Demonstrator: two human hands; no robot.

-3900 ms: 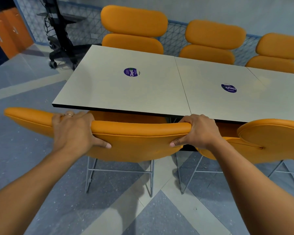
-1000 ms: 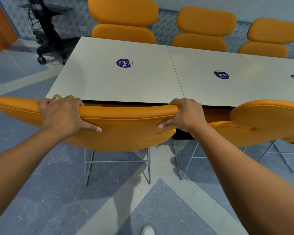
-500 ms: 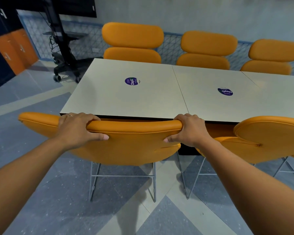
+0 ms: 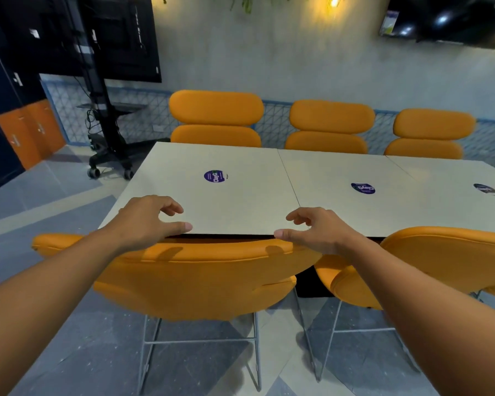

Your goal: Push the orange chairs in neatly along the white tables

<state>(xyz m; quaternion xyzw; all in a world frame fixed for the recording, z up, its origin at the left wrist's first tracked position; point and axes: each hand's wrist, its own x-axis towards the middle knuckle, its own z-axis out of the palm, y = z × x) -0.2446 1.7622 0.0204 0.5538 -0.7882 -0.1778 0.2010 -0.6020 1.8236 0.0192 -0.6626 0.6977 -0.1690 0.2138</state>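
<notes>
Left hand (image 4: 143,221) and right hand (image 4: 323,232) are hovering over the orange chair (image 4: 200,278). Fingers are curling loosely, holding nothing.

The seat of the near orange padded chair with wire legs (image 4: 200,270) is out of sight behind its own backrest and under the white rectangular table top (image 4: 240,207), and the person's left forearm (image 4: 55,284) covers the backrest's left part. The second near orange chair (image 4: 455,252) is cut by the right edge. The far orange two-cushion chairs (image 4: 216,108) show backrests only, with the rest behind the tables. The rightmost round purple sticker (image 4: 485,189) is blurred and its print unreadable. The black screen on a wheeled stand (image 4: 120,38) and the dark wall-mounted screen (image 4: 446,18) run off the top edge
</notes>
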